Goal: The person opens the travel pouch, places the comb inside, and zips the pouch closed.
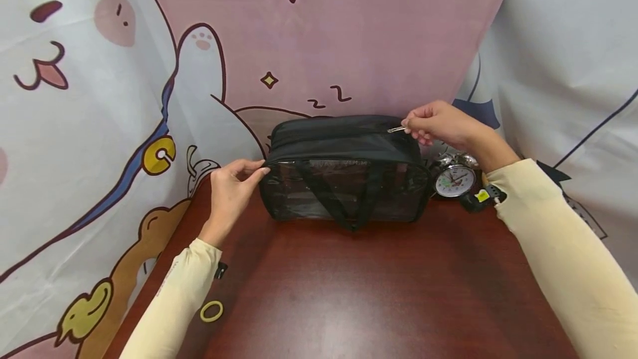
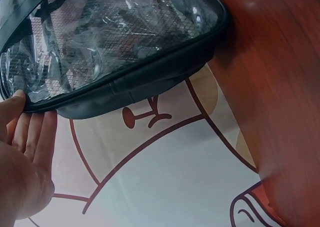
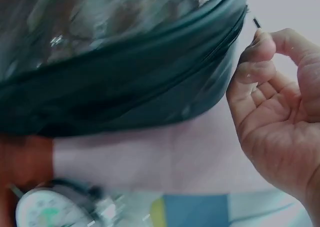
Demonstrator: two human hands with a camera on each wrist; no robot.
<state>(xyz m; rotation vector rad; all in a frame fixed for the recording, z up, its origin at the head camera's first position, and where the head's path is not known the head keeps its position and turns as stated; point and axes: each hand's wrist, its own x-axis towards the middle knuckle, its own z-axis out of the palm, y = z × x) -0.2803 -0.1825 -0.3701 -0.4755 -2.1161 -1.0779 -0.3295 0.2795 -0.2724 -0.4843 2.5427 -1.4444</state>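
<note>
A black zippered bag with clear plastic sides stands upright on the table, its dark straps hanging down the front. My left hand pinches the bag's upper left corner; in the left wrist view the thumb lies over the clear panel's edge and the fingers sit behind it. My right hand pinches a metal zipper pull at the top right of the bag. In the right wrist view the zipper line runs along the bag's dark side toward the pinched fingertips.
A twin-bell alarm clock stands right of the bag, with a black object beside it. A yellow ring lies at the table's front left. Printed cartoon cloth hangs close behind and on both sides.
</note>
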